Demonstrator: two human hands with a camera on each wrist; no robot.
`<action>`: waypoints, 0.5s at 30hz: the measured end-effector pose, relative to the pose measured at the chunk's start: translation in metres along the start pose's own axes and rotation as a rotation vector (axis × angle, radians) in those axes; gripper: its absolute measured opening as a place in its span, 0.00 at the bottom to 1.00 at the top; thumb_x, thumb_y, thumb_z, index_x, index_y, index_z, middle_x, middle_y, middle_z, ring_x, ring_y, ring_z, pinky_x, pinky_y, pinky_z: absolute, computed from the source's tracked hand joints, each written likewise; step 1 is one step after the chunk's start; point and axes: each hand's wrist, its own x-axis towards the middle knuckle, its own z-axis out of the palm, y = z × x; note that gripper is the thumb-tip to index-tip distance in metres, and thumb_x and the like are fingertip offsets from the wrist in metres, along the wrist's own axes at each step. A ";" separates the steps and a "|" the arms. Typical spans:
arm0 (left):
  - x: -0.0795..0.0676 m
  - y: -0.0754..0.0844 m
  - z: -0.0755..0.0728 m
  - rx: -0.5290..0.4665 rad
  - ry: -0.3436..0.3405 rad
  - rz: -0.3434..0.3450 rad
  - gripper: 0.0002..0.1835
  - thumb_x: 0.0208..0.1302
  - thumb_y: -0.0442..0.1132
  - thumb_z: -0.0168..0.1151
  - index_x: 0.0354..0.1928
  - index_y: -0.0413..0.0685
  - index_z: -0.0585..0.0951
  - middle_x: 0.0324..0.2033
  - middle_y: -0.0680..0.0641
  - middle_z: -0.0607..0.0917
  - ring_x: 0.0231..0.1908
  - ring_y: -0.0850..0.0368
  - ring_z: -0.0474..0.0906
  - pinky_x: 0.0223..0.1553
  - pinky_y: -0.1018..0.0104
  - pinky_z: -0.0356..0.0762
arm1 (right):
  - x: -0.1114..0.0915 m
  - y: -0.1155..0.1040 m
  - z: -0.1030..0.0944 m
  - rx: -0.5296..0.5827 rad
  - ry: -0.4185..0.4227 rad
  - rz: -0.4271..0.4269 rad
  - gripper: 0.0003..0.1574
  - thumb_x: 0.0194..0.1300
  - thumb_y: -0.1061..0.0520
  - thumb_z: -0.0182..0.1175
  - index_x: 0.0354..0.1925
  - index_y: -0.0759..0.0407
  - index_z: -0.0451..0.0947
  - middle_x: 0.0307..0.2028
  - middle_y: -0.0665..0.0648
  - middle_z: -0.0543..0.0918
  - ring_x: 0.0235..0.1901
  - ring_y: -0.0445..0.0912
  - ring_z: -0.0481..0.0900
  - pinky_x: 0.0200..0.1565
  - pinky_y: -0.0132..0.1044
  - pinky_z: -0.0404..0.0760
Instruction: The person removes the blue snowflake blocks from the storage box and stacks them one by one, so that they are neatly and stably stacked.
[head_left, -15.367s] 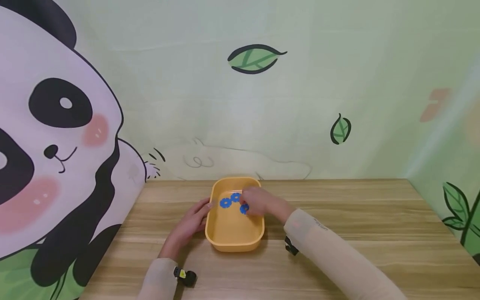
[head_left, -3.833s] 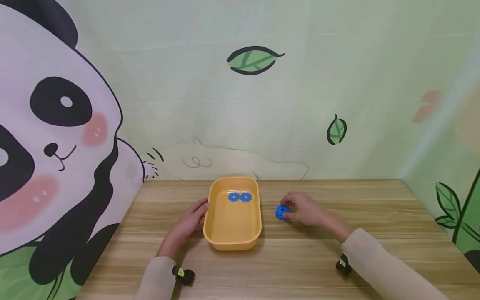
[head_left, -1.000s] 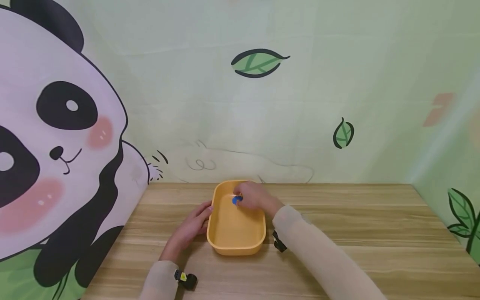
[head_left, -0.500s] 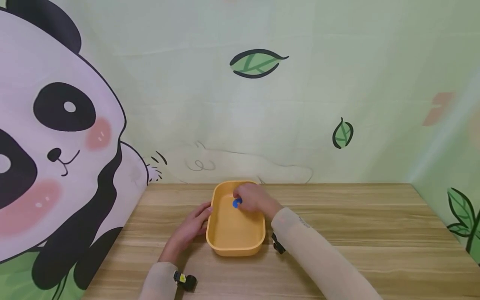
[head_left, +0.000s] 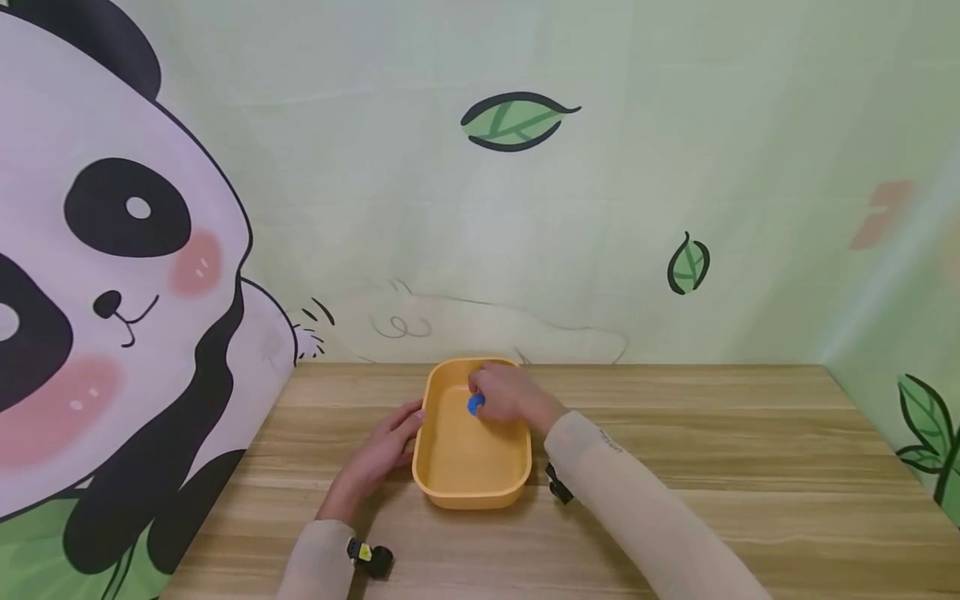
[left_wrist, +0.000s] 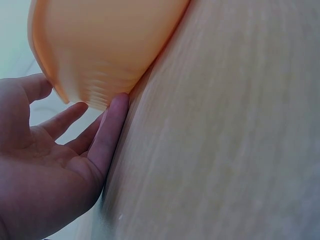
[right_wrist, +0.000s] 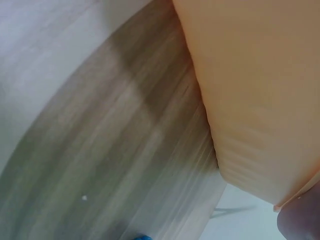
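Observation:
A yellow plastic tray (head_left: 472, 467) stands on the wooden table. My left hand (head_left: 390, 437) rests at its left side, fingers loosely extended; the left wrist view shows the hand's (left_wrist: 55, 145) fingertips right at the tray's outer wall (left_wrist: 110, 45) and the thumb near the rim. Over the right wall my right hand (head_left: 510, 394) reaches into the tray's far part. It pinches a blue snowflake building disc (head_left: 476, 405), seen tilted and partly hidden by the fingers. Any disc beneath this hand is hidden. In the right wrist view only part of the hand (right_wrist: 302, 217) shows.
At the bottom edge of the right wrist view a bit of a blue piece (right_wrist: 142, 238) shows on the table (right_wrist: 100, 165), right of the tray. The right sleeve (head_left: 637, 492) covers that spot in the head view. Behind the table hangs a panda-print backdrop (head_left: 360, 200).
Several seconds ago my right hand was at blue discs right of the tray, two discs showing inside. It has since moved into the tray; within the last second the held disc tilts slightly.

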 end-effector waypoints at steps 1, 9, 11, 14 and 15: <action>0.000 0.000 0.000 0.002 0.000 -0.001 0.32 0.85 0.54 0.50 0.80 0.45 0.65 0.75 0.35 0.70 0.64 0.40 0.79 0.61 0.47 0.82 | 0.000 0.000 0.000 -0.002 -0.001 0.002 0.13 0.65 0.51 0.70 0.47 0.52 0.83 0.43 0.50 0.78 0.41 0.46 0.77 0.47 0.44 0.80; -0.002 0.001 0.000 0.003 -0.009 0.009 0.32 0.85 0.53 0.50 0.80 0.44 0.65 0.74 0.33 0.70 0.65 0.38 0.78 0.60 0.46 0.82 | -0.002 0.001 0.001 -0.012 0.006 -0.014 0.11 0.64 0.54 0.68 0.45 0.51 0.84 0.44 0.51 0.75 0.39 0.45 0.75 0.43 0.41 0.80; -0.001 0.001 0.000 0.002 -0.011 0.011 0.31 0.85 0.53 0.50 0.80 0.44 0.65 0.74 0.34 0.70 0.65 0.39 0.79 0.60 0.47 0.82 | -0.002 0.002 0.002 -0.015 0.004 -0.021 0.11 0.63 0.54 0.69 0.44 0.52 0.84 0.43 0.51 0.75 0.39 0.45 0.75 0.43 0.41 0.80; 0.000 0.000 0.000 -0.003 -0.004 0.006 0.31 0.85 0.53 0.50 0.80 0.45 0.66 0.74 0.35 0.71 0.65 0.40 0.79 0.61 0.47 0.82 | -0.002 0.002 0.002 -0.016 0.009 -0.029 0.11 0.61 0.54 0.69 0.44 0.52 0.85 0.42 0.50 0.76 0.39 0.45 0.76 0.45 0.41 0.80; 0.000 0.000 0.000 -0.001 -0.003 0.008 0.31 0.85 0.53 0.50 0.80 0.45 0.66 0.75 0.35 0.71 0.65 0.41 0.79 0.61 0.47 0.82 | -0.002 0.002 0.001 -0.019 0.011 -0.032 0.11 0.61 0.54 0.70 0.43 0.53 0.85 0.42 0.50 0.76 0.39 0.45 0.76 0.46 0.41 0.80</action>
